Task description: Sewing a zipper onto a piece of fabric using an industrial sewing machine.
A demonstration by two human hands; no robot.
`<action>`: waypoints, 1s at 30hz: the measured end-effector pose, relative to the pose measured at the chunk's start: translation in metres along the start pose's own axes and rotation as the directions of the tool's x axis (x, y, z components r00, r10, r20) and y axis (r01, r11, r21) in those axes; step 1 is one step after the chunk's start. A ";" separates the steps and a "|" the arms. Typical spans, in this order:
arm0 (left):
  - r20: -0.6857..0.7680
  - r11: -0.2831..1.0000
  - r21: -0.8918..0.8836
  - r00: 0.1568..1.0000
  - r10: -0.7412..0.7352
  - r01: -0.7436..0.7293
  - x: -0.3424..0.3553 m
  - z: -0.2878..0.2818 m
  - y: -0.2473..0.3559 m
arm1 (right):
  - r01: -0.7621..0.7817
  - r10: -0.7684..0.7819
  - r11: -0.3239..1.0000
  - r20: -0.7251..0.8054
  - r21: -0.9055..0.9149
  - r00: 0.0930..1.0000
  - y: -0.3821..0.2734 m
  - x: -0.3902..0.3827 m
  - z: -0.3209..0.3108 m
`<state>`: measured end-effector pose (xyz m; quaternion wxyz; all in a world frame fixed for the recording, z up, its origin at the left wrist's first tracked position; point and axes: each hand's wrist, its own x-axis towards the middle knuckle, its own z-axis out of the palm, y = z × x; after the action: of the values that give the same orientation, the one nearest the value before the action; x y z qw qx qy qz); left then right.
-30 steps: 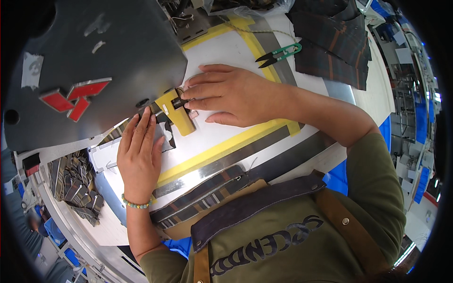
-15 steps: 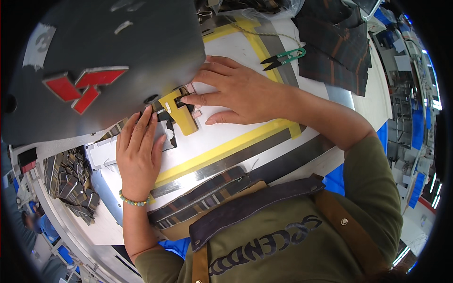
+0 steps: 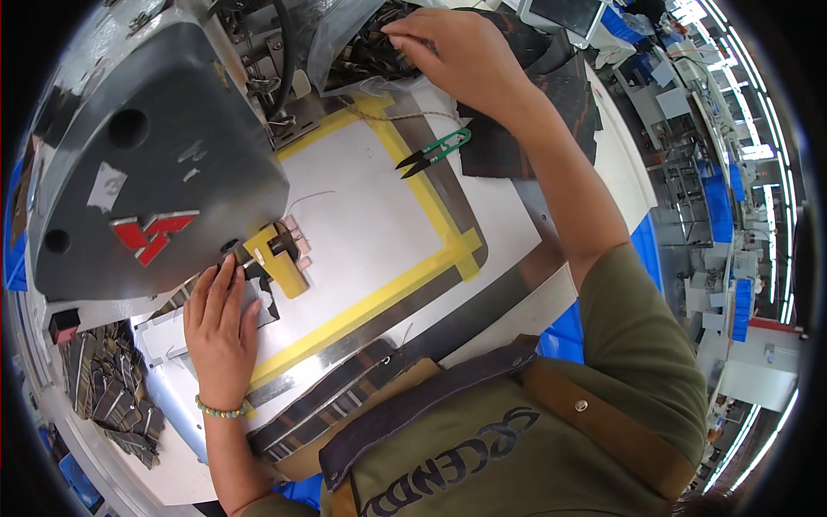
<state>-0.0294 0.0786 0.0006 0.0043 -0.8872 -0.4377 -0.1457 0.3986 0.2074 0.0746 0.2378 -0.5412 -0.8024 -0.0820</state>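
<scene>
My left hand (image 3: 215, 336), with a beaded bracelet at the wrist, lies flat with fingers stretched out beside the sewing machine (image 3: 172, 189). Its fingertips reach the dark edge next to a yellow guard (image 3: 277, 263) under the machine head. What lies beneath the fingers is hidden. At the far side my right hand (image 3: 465, 60) is stretched over a clear plastic bag (image 3: 323, 52) with dark fabric pieces (image 3: 370, 56) in it. Its fingers are apart at the pieces, and nothing shows held in them.
Green-handled thread snips (image 3: 435, 153) lie on the white work surface (image 3: 370, 189), edged with yellow tape (image 3: 353, 314). Dark plaid fabric (image 3: 500, 146) is under my right forearm. A heap of striped pieces (image 3: 108, 388) sits at the left. Plaid strips (image 3: 319, 405) lie along the near edge.
My right hand has left the yellow guard and moved far and right to the bag of fabric pieces. My left hand stays by the guard. The view has shifted, showing more beyond the machine head.
</scene>
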 end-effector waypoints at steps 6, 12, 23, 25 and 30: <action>-0.026 0.999 -0.007 0.999 0.036 -0.036 -0.001 0.004 -0.004 | 0.078 -0.012 0.926 0.177 -0.369 0.984 0.012 -0.003 0.052; -0.045 1.000 -0.001 0.999 0.013 -0.013 0.001 0.004 -0.001 | 0.055 -0.049 0.987 0.042 -0.151 0.998 0.012 -0.007 0.041; -0.233 0.999 -0.041 0.972 0.016 -0.027 -0.001 -0.002 0.004 | -0.103 0.119 0.975 -0.070 0.197 0.990 -0.017 -0.019 0.013; -0.335 0.997 -0.062 0.942 0.026 -0.049 -0.003 -0.009 0.012 | -0.014 0.037 0.940 -0.061 0.341 0.997 -0.042 -0.029 0.008; 0.016 0.557 -0.809 0.953 -0.302 0.191 0.006 -0.024 0.058 | 0.144 -0.310 0.675 0.100 0.723 0.946 -0.136 -0.071 0.012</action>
<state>0.0130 0.0441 0.0318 -0.3882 -0.7124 -0.4437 -0.3808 0.2933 0.0989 0.0483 0.3267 -0.3094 -0.8538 0.2616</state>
